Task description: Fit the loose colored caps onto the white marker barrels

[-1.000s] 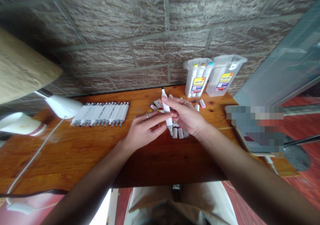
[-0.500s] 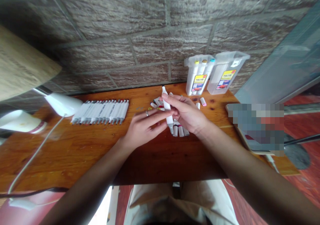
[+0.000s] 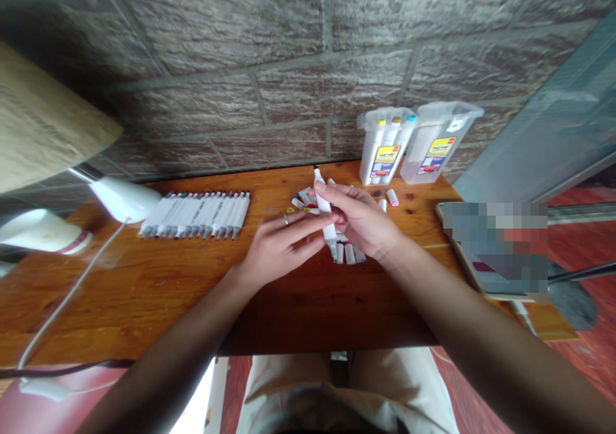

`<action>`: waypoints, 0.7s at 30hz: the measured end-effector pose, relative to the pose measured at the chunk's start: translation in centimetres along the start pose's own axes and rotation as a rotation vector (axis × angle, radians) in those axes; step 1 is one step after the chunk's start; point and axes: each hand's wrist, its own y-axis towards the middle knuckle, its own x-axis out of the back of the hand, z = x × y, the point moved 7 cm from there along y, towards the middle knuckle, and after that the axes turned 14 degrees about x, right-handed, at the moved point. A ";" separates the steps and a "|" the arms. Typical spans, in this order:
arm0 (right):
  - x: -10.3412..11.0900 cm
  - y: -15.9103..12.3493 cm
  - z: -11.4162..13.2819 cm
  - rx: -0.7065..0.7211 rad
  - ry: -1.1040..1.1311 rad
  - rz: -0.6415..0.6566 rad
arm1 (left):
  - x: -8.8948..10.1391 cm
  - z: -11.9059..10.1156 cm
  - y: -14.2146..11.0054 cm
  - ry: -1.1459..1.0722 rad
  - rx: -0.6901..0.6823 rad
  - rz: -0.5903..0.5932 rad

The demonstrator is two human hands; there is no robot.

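A white twin-ended marker (image 3: 327,225), uncapped with a dark tip at the top and a grey lower end, is held slantwise over the desk. My right hand (image 3: 363,219) is closed on its upper part, thumb along the barrel. From the other side my left hand (image 3: 282,241), a ring on one finger, grips the lower part, the index finger lying across the barrel. Beneath my hands is a scatter of loose marker caps (image 3: 350,254), partly hidden by them. To the left, several uncapped white markers (image 3: 197,214) lie side by side in a row.
Two clear plastic marker boxes (image 3: 428,171) stand by the brick wall; the left one holds several capped markers. A white lamp base (image 3: 125,199) with a cable and a paper cup (image 3: 48,232) are at the left. A tablet-like device (image 3: 491,248), its screen blurred, lies on the right.
The view shifts slightly. Both hands keep their hold on the marker, with almost no movement of fingers or marker.
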 end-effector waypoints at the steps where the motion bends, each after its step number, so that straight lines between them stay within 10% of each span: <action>1: 0.0 0.0 0.0 -0.002 -0.004 -0.001 | 0.0 0.0 0.0 -0.003 0.004 0.005; 21: -0.3 -0.1 0.0 0.037 0.018 0.034 | -0.3 -0.2 0.1 0.017 0.037 0.058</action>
